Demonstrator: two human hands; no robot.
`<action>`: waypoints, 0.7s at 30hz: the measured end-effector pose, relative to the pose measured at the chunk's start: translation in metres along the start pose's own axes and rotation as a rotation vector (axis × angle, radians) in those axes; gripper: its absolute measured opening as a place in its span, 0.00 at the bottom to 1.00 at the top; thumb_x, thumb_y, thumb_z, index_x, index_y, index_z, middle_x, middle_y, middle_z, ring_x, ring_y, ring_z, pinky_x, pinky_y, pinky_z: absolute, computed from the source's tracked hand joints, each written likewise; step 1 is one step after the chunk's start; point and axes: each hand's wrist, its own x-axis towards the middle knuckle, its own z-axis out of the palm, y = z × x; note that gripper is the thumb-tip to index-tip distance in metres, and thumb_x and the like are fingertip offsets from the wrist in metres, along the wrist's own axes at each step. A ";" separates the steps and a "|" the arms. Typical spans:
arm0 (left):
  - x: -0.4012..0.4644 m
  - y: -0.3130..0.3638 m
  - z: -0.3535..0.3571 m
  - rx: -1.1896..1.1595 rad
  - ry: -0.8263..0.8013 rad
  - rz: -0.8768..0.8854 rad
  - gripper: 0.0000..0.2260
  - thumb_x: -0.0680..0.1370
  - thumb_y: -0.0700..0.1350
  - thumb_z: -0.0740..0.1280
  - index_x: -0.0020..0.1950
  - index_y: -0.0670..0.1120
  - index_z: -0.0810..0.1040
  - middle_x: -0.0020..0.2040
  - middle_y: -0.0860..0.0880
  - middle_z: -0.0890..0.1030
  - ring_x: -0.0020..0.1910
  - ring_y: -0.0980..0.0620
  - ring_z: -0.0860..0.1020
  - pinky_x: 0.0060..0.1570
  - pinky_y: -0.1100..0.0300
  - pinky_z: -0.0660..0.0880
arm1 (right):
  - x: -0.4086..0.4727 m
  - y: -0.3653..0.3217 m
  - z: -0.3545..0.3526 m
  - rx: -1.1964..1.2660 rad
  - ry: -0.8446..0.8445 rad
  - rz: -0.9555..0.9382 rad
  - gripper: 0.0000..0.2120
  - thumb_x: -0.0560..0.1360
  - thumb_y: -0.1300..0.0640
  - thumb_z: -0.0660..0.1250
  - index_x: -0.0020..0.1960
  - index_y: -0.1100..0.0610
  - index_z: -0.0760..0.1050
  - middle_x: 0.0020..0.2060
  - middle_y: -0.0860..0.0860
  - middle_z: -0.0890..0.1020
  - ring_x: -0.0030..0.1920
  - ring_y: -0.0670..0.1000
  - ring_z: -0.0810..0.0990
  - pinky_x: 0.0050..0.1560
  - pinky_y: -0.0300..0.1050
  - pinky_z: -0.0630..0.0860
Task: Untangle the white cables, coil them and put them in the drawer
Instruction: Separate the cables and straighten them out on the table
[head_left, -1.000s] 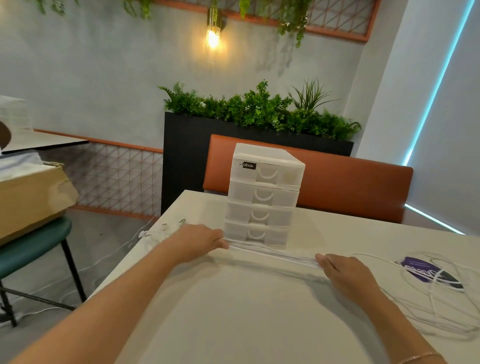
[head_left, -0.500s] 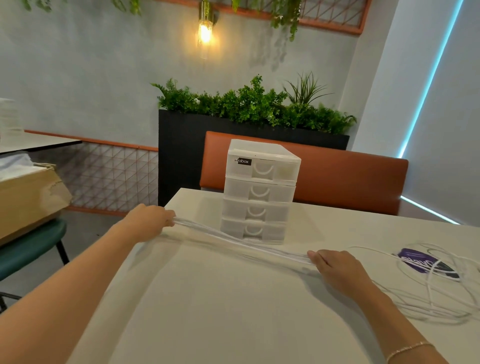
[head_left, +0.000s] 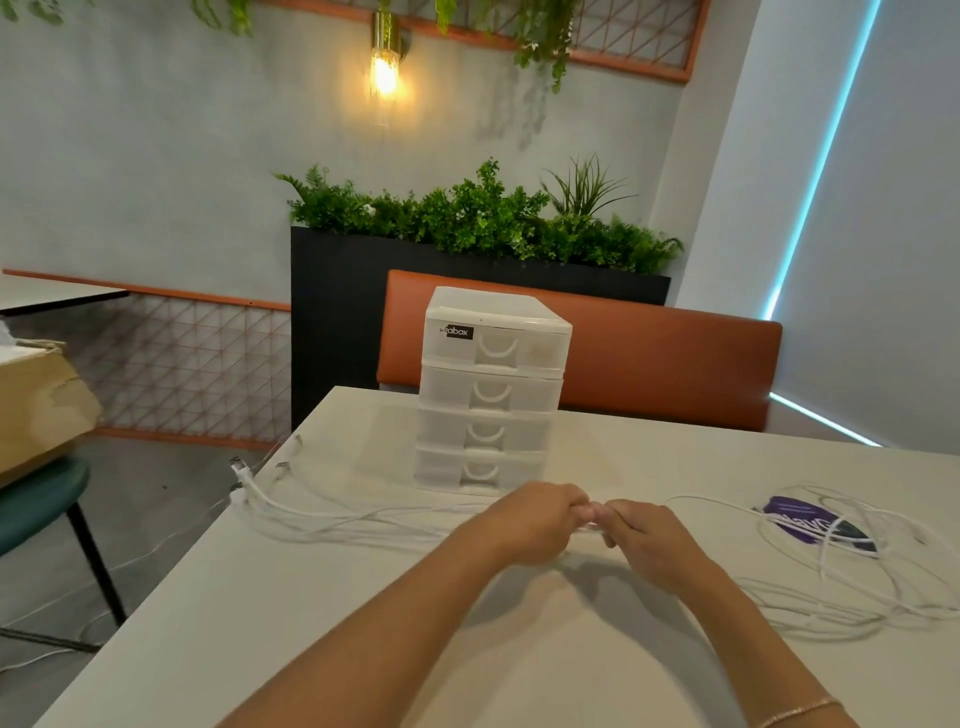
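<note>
White cables (head_left: 332, 517) lie across the pale surface (head_left: 322, 623), running from plug ends at its left edge through both hands, which meet just in front of the drawer unit (head_left: 491, 389), to a loose tangle on the right. Left hand (head_left: 535, 522) and right hand (head_left: 649, 538) have curled fingers (head_left: 582, 512) pinching the same bundle, knuckles nearly touching. Part of the tangle overlies a purple item (head_left: 795, 514).
</note>
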 end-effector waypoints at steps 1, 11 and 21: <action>0.003 0.002 0.004 -0.025 -0.015 -0.015 0.16 0.83 0.50 0.53 0.63 0.45 0.73 0.59 0.44 0.77 0.54 0.46 0.75 0.56 0.54 0.70 | -0.001 0.001 -0.001 0.038 -0.020 0.007 0.19 0.81 0.49 0.53 0.35 0.53 0.72 0.33 0.46 0.76 0.39 0.48 0.74 0.42 0.40 0.67; 0.006 -0.015 0.002 -0.211 0.066 0.054 0.12 0.81 0.48 0.58 0.48 0.48 0.80 0.33 0.55 0.71 0.30 0.58 0.67 0.30 0.69 0.62 | -0.011 0.012 -0.026 0.331 -0.130 0.064 0.16 0.78 0.54 0.62 0.33 0.52 0.78 0.24 0.44 0.75 0.27 0.45 0.67 0.30 0.35 0.64; 0.006 -0.026 0.000 -0.473 0.073 0.020 0.11 0.79 0.47 0.61 0.41 0.47 0.80 0.30 0.55 0.72 0.29 0.57 0.66 0.32 0.65 0.64 | -0.011 0.004 -0.022 0.406 -0.226 0.079 0.14 0.79 0.55 0.61 0.39 0.56 0.80 0.24 0.45 0.71 0.27 0.44 0.64 0.33 0.38 0.63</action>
